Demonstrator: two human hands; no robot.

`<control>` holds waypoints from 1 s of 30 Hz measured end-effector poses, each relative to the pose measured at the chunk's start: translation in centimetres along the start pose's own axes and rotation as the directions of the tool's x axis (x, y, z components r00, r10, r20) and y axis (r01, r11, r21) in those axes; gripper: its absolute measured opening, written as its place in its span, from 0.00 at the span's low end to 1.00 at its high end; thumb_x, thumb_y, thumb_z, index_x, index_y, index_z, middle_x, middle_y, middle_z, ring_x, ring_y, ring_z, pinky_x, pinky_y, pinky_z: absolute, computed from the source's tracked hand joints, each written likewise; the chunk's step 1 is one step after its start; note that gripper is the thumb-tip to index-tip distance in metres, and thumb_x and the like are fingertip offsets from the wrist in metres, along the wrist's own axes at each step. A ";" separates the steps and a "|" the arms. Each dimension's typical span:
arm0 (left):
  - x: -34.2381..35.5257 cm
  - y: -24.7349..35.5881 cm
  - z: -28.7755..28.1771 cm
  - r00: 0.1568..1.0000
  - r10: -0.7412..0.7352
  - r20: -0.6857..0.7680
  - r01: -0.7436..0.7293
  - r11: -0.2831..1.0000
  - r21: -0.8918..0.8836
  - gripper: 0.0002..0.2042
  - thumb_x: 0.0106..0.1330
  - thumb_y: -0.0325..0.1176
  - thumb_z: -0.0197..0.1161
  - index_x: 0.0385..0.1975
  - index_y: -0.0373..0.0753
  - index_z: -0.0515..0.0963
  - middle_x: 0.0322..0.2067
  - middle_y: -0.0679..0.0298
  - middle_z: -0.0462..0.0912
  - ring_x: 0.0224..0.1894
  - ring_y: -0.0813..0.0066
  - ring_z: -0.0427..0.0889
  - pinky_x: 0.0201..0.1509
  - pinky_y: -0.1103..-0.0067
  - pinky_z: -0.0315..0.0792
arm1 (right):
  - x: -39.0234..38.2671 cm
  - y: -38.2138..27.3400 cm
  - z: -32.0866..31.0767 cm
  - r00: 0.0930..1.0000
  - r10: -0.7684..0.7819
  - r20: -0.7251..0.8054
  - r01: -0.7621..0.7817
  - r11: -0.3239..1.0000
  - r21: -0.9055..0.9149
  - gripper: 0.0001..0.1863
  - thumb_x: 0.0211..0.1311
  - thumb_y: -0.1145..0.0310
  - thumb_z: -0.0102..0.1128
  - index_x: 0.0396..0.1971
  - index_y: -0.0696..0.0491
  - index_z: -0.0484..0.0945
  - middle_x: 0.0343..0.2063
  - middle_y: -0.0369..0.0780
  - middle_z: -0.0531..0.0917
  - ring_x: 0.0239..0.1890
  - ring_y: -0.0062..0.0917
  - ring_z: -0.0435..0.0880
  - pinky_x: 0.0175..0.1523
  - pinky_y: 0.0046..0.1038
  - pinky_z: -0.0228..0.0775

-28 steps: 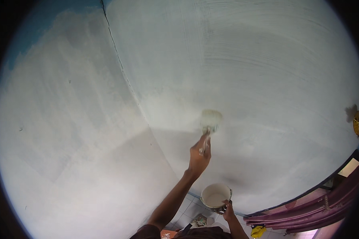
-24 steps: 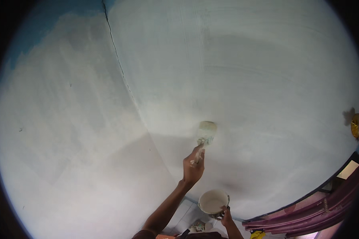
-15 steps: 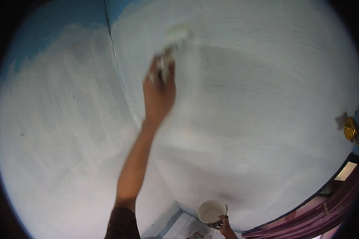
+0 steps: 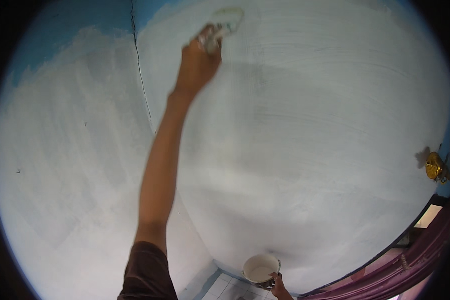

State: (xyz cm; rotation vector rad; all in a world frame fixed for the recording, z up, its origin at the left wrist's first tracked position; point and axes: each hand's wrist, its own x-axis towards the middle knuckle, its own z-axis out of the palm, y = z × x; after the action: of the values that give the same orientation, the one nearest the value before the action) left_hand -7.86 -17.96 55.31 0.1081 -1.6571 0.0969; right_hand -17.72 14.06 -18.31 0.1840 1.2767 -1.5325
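Note:
High on the wall [image 4: 305, 120], my left hand [image 4: 197, 62] is closed round the handle of a wide paintbrush [image 4: 229, 21]. Its pale bristle end points up and right against the whitish surface, slightly blurred. Low in the view, my right hand [image 4: 279, 287] grips the right side of a white bucket [image 4: 261, 268], fingers at the rim. The bucket is tilted so its pale inside shows; how much paint it holds I cannot tell.
A dark crack [image 4: 141, 70] runs down the wall corner. Blue paint [image 4: 85, 20] remains visible along the top left. At right are a shiny gold ornament [image 4: 434, 167] and a purple curtain [image 4: 380, 277]. White floor tiles [image 4: 224, 285] show below.
My left hand has moved up the wall with the paintbrush, the arm now straighter. My right hand and the bucket appear slightly lower and further left in the view.

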 end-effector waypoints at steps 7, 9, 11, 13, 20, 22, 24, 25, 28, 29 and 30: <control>-25.5 3.7 3.3 0.947 -0.290 0.136 0.309 0.938 -0.158 0.21 0.68 0.17 0.54 0.62 0.31 0.71 0.54 0.40 0.79 0.54 0.53 0.83 0.56 0.71 0.78 | -1.4 -0.5 0.5 0.999 0.007 0.044 -0.003 0.996 -0.091 0.43 0.47 0.58 0.69 0.63 0.38 0.54 0.60 0.46 0.64 0.60 0.47 0.71 0.54 0.63 0.67; -31.4 5.5 4.3 0.879 -0.420 0.225 0.472 0.834 -0.287 0.21 0.66 0.15 0.52 0.60 0.30 0.72 0.53 0.40 0.79 0.55 0.51 0.82 0.57 0.70 0.77 | 0.1 1.7 -2.3 0.990 -0.122 0.076 0.136 0.969 -0.206 0.43 0.46 0.58 0.69 0.62 0.37 0.54 0.59 0.46 0.65 0.60 0.47 0.71 0.54 0.62 0.68; -37.2 6.5 4.6 0.855 -0.460 0.238 0.516 0.802 -0.301 0.20 0.65 0.14 0.52 0.57 0.30 0.74 0.51 0.41 0.81 0.54 0.51 0.83 0.56 0.71 0.77 | 1.7 1.9 -3.4 0.959 -0.240 0.149 0.277 0.906 -0.321 0.43 0.46 0.59 0.70 0.62 0.37 0.54 0.59 0.46 0.66 0.59 0.46 0.71 0.53 0.62 0.69; -42.2 6.1 3.2 0.762 -0.540 0.358 0.631 0.743 -0.223 0.17 0.66 0.16 0.54 0.54 0.29 0.75 0.46 0.43 0.83 0.50 0.52 0.85 0.53 0.72 0.77 | 2.6 1.7 -2.3 0.997 0.000 0.071 0.007 0.996 -0.093 0.43 0.46 0.60 0.70 0.62 0.38 0.55 0.58 0.45 0.67 0.59 0.46 0.72 0.53 0.62 0.70; -40.0 1.5 -3.8 0.864 -0.484 0.137 0.491 0.871 -0.024 0.11 0.70 0.22 0.57 0.50 0.29 0.75 0.38 0.45 0.84 0.37 0.50 0.86 0.41 0.72 0.78 | 3.0 1.7 -1.3 0.995 0.044 0.091 -0.037 0.996 -0.077 0.41 0.47 0.60 0.68 0.61 0.37 0.55 0.59 0.46 0.66 0.59 0.45 0.72 0.53 0.61 0.70; -32.9 -0.5 -4.9 0.869 -0.494 0.025 0.494 0.870 0.007 0.12 0.72 0.25 0.56 0.52 0.27 0.74 0.39 0.47 0.85 0.34 0.55 0.86 0.38 0.72 0.77 | 3.3 1.3 -2.1 0.994 0.067 0.091 -0.062 0.996 -0.058 0.40 0.47 0.59 0.67 0.61 0.38 0.57 0.59 0.46 0.67 0.59 0.44 0.72 0.53 0.61 0.70; -25.0 -1.0 -5.0 0.887 -0.449 -0.102 0.438 0.891 -0.120 0.17 0.73 0.26 0.57 0.58 0.26 0.70 0.40 0.48 0.85 0.33 0.60 0.82 0.42 0.76 0.75 | 3.3 1.5 -3.6 0.988 -0.044 0.150 0.070 0.983 -0.170 0.40 0.47 0.59 0.67 0.61 0.38 0.57 0.59 0.46 0.67 0.59 0.44 0.72 0.53 0.62 0.70; -20.9 -1.2 -5.3 0.758 -0.646 -0.088 0.632 0.762 -0.143 0.19 0.73 0.27 0.56 0.62 0.30 0.68 0.36 0.51 0.84 0.30 0.69 0.79 0.41 0.76 0.76 | 3.0 1.8 -4.0 0.980 -0.086 0.181 0.127 0.966 -0.223 0.40 0.47 0.58 0.67 0.61 0.38 0.58 0.59 0.46 0.67 0.59 0.44 0.72 0.53 0.62 0.70; -8.8 -0.1 -7.4 0.830 -0.558 -0.002 0.512 0.763 -0.394 0.18 0.73 0.37 0.60 0.59 0.40 0.70 0.20 0.73 0.65 0.21 0.87 0.61 0.23 0.86 0.61 | 1.6 1.2 -0.9 0.989 0.097 0.114 -0.087 0.993 -0.085 0.40 0.47 0.57 0.66 0.61 0.39 0.58 0.59 0.46 0.67 0.60 0.45 0.71 0.54 0.63 0.69; -5.1 -0.3 -7.2 0.873 -0.487 -0.018 0.428 0.784 -0.449 0.16 0.73 0.37 0.60 0.57 0.41 0.71 0.20 0.74 0.65 0.20 0.87 0.60 0.23 0.86 0.60 | 2.0 1.4 -0.9 0.988 0.082 0.131 -0.072 0.994 -0.082 0.40 0.47 0.57 0.66 0.61 0.39 0.58 0.59 0.46 0.67 0.60 0.45 0.71 0.54 0.63 0.69; -2.1 0.3 -6.5 0.911 -0.412 -0.024 0.367 0.835 -0.410 0.17 0.73 0.37 0.60 0.57 0.40 0.71 0.20 0.74 0.66 0.21 0.86 0.62 0.24 0.85 0.61 | 2.3 1.4 -1.7 0.984 0.105 0.141 -0.094 0.992 -0.084 0.39 0.47 0.57 0.66 0.61 0.38 0.58 0.59 0.46 0.67 0.61 0.45 0.70 0.55 0.63 0.69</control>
State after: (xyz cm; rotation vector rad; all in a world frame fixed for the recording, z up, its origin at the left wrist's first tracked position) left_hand -1.26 -16.84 53.79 0.1270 -1.4809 -0.5389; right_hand -18.35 14.19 -21.38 0.0835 1.1917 -1.3834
